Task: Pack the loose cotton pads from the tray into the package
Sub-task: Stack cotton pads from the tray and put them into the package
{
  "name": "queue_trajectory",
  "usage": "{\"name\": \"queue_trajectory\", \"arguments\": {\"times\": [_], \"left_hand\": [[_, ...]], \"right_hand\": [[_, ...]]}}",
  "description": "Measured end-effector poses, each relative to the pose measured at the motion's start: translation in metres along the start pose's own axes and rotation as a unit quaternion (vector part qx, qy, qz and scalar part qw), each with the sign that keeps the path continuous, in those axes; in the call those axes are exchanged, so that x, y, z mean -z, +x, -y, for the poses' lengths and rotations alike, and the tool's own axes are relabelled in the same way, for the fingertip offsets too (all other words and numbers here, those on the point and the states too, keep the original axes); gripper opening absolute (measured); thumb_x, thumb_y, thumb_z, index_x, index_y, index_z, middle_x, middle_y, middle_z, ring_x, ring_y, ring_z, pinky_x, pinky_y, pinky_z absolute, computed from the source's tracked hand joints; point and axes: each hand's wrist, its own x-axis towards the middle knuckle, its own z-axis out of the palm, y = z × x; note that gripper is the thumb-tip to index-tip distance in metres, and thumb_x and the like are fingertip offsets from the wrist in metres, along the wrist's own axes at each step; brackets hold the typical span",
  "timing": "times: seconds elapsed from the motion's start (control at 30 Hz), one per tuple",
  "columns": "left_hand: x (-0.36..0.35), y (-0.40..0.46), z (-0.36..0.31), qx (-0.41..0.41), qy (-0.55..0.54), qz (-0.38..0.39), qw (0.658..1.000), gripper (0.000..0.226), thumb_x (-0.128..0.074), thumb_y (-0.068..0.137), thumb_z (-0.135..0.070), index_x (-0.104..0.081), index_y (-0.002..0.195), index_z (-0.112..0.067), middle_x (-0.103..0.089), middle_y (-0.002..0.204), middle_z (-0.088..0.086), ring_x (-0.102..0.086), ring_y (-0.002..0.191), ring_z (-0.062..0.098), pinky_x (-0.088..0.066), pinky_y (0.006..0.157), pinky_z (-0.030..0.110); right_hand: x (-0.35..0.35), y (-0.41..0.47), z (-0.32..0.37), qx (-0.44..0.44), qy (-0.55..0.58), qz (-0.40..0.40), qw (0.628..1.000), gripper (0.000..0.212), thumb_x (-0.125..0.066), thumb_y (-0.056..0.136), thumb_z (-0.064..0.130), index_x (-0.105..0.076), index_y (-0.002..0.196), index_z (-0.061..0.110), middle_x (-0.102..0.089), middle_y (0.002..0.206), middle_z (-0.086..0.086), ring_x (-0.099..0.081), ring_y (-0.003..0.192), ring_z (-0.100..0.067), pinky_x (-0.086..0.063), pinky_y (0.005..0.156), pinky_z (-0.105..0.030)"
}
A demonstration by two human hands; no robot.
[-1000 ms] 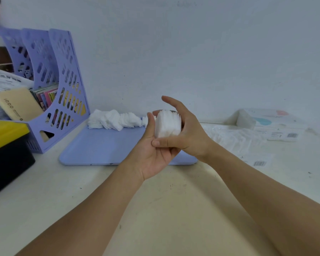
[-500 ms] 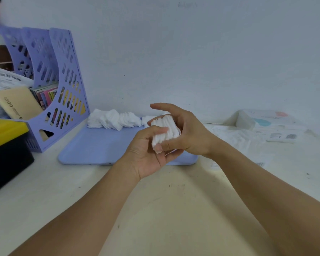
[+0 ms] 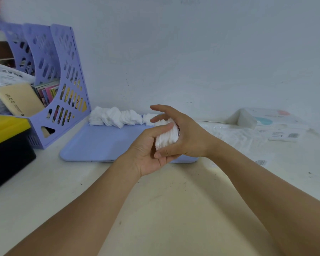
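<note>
I see lilac plastic tray [image 3: 100, 145] centre w/ white cotton pads [image 3: 115, 118] along back edge; perforated lilac file rack [image 3: 67, 93] left, clear plastic package [image 3: 235, 135] right.

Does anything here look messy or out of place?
Only mildly: loose cotton pads lie in an uneven, tumbled row along the tray's far edge. Nothing looks spilled or damaged.

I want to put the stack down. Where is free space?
Free: the tray floor between the loose cotton pads and its near edge; also the table between both forearms. Crowded: beside the file rack, and around the clear package.
</note>
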Motion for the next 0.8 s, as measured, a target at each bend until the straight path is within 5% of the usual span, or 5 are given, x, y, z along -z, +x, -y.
{"name": "queue_trajectory", "arguments": {"times": [0.2, 0.4, 0.53, 0.7, 0.8], "left_hand": [[-0.003, -0.002, -0.002, 0.012, 0.064, -0.003, 0.998, 0.047, -0.075, 0.077, -0.038, -0.070, 0.122, -0.025, -0.073, 0.123, -0.001, -0.070, 0.113, 0.018, -0.054, 0.097, 0.046], [0.000, -0.006, -0.001, 0.018, 0.088, -0.032, 0.995, 0.038, -0.078, 0.068, -0.027, -0.073, 0.104, -0.018, -0.078, 0.100, 0.000, -0.075, 0.084, 0.013, -0.062, 0.075, 0.028], [0.000, -0.005, -0.002, 0.007, 0.040, 0.000, 0.999, 0.049, -0.073, 0.078, -0.032, -0.066, 0.124, -0.017, -0.072, 0.124, 0.006, -0.070, 0.111, 0.021, -0.058, 0.094, 0.043], [-0.003, -0.009, -0.002, 0.025, 0.042, -0.009, 0.999, 0.042, -0.072, 0.076, -0.026, -0.069, 0.117, -0.016, -0.077, 0.098, 0.000, -0.074, 0.074, 0.010, -0.058, 0.056, 0.021], [0.000, -0.007, -0.002, 0.023, 0.063, -0.004, 0.998, 0.037, -0.074, 0.074, -0.017, -0.072, 0.111, -0.010, -0.075, 0.108, 0.006, -0.075, 0.090, 0.015, -0.058, 0.057, 0.021]], "right_hand": [[0.002, 0.000, 0.003, 0.013, -0.086, 0.008, 0.996, 0.099, -0.092, 0.066, 0.014, -0.040, 0.149, 0.025, -0.062, 0.123, 0.013, -0.058, 0.109, 0.001, -0.045, 0.089, -0.013], [0.000, -0.001, 0.001, 0.027, -0.039, 0.032, 0.998, 0.117, -0.094, 0.060, 0.004, -0.028, 0.155, 0.023, -0.060, 0.124, 0.003, -0.055, 0.121, -0.009, -0.047, 0.103, -0.027], [0.002, 0.000, 0.002, 0.019, -0.053, -0.004, 0.998, 0.104, -0.094, 0.064, 0.014, -0.038, 0.151, 0.024, -0.061, 0.117, 0.019, -0.060, 0.109, -0.002, -0.046, 0.092, -0.018], [0.003, 0.000, 0.002, -0.027, -0.074, 0.049, 0.996, 0.108, -0.095, 0.066, 0.022, -0.032, 0.154, 0.026, -0.054, 0.130, 0.021, -0.052, 0.117, 0.007, -0.040, 0.095, -0.009], [0.019, -0.003, 0.006, -0.076, -0.053, 0.110, 0.990, 0.096, -0.088, 0.073, 0.025, -0.034, 0.152, 0.030, -0.052, 0.126, 0.025, -0.052, 0.119, 0.006, -0.043, 0.096, -0.016]]}}
